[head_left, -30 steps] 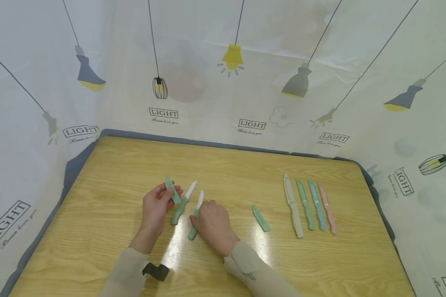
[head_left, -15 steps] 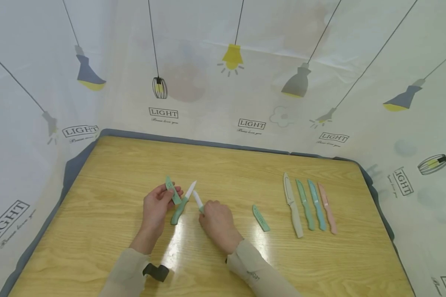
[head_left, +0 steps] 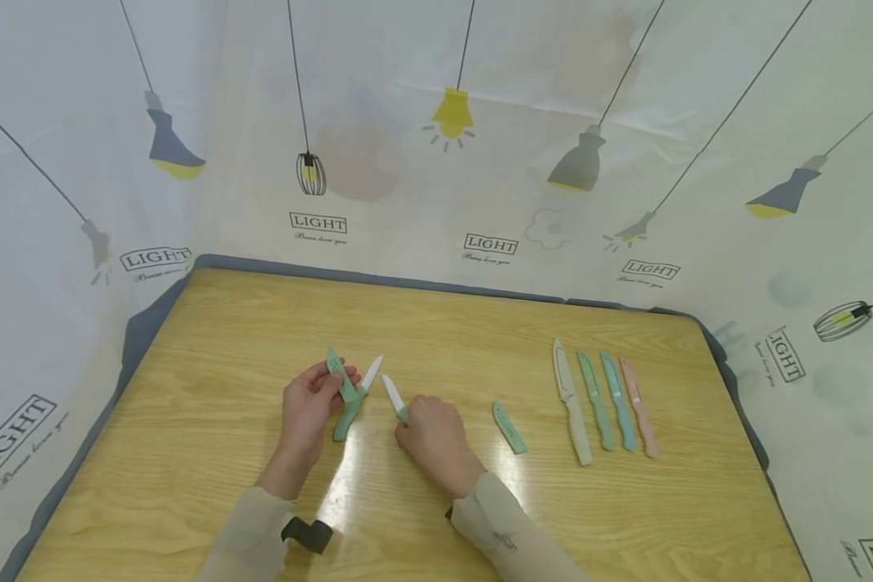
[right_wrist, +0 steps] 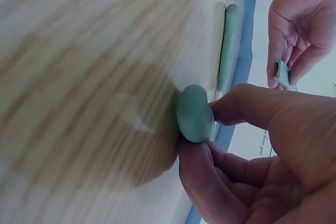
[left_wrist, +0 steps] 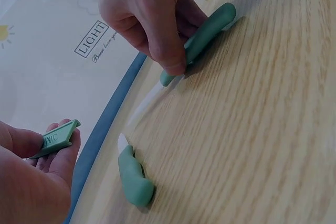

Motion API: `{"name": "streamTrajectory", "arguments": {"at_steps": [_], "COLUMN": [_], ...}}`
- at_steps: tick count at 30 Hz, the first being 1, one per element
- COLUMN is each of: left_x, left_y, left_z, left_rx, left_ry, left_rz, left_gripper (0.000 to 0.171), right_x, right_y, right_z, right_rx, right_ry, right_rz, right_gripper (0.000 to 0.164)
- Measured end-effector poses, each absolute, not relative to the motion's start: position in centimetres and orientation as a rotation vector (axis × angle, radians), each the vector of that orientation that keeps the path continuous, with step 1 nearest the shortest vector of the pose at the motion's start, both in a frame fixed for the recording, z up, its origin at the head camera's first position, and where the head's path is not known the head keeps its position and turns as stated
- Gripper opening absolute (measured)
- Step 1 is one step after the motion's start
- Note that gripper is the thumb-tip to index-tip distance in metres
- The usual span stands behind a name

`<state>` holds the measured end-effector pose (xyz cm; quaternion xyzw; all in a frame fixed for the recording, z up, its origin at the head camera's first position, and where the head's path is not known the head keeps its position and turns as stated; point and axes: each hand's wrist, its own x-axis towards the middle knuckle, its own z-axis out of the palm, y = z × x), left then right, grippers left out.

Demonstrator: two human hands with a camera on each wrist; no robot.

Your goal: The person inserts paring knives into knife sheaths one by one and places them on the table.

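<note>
My left hand (head_left: 305, 412) holds a small green blade sheath (head_left: 342, 376) between thumb and fingers; its lettering shows in the left wrist view. With thumb and fingers my right hand (head_left: 438, 440) pinches the green handle (left_wrist: 211, 31) of a paring knife (head_left: 393, 396), its white blade pointing away and to the left. Most of that handle is hidden by the hand in the head view; its rounded end (right_wrist: 194, 114) faces the right wrist camera, close over the table. Between the hands lies a second green paring knife (head_left: 349, 420), its white blade bare.
Right of my right hand lies another green sheath (head_left: 509, 428). Farther right, sheathed knives stand in a row: a large cream one (head_left: 573, 404), then green (head_left: 596, 402), blue (head_left: 618, 402) and pink (head_left: 638, 408). A printed curtain (head_left: 407, 186) surrounds the wooden table (head_left: 262, 307).
My right hand has shifted right and gripped the paring knife by its handle; the blade has swung from pointing slightly right to pointing left. The left hand with the sheath has barely moved.
</note>
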<state>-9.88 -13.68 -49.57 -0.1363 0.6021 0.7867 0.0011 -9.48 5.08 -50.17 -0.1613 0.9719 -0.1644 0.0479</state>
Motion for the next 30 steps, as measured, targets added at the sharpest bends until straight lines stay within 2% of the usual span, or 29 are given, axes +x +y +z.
{"name": "streamTrajectory", "arguments": {"at_steps": [5, 12, 23, 30], "left_x": [-9.9, -9.9, -10.3, -10.5], "left_y": [-13.5, -12.8, -10.3, -8.6], "left_z": [-49.6, -49.6, -49.6, -49.2], "left_rx": [-0.425, -0.413, -0.349, -0.3], "left_ry": [1.897, 1.892, 1.841, 1.808], "left_rz": [2.463, 2.455, 2.488, 2.485], "left_gripper": [0.038, 0.038, 0.034, 0.035], "right_x": [-9.0, -8.3, -7.6, -7.1], "right_y": [6.0, 7.5, 9.6, 11.3], "right_z": [-50.0, -49.5, -48.3, -47.5], "right_rx": [-0.401, -0.34, -0.265, -0.327], "right_ry": [2.908, 2.879, 2.864, 2.891], "right_rz": [-0.617, -0.71, -0.821, -0.944], "right_gripper": [0.025, 0.015, 0.025, 0.018]}}
